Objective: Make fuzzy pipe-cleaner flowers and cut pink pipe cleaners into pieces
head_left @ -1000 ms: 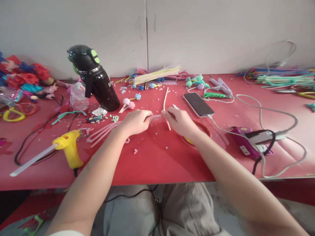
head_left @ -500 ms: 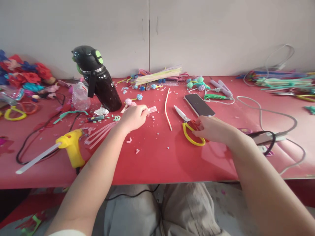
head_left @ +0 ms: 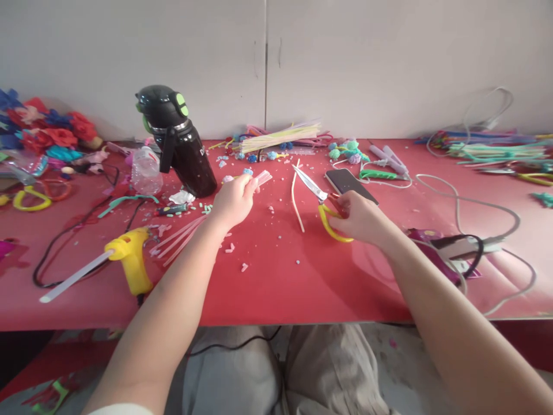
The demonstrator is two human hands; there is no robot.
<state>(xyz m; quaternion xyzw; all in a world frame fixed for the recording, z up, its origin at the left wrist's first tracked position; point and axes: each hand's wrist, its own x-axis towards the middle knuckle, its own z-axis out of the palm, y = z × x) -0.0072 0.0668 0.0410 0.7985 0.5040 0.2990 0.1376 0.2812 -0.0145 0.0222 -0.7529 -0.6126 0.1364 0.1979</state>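
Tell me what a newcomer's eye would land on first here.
Probably the big black bottle, left of centre towards the back of the red tabletop. Next, perhaps, the scissors in the right grip, across from the pale pink strips in the left grip. The yellow glue gun stands out at near left.

From here I can read a pale "D" on the black bottle (head_left: 190, 167). I can't make out what follows it.
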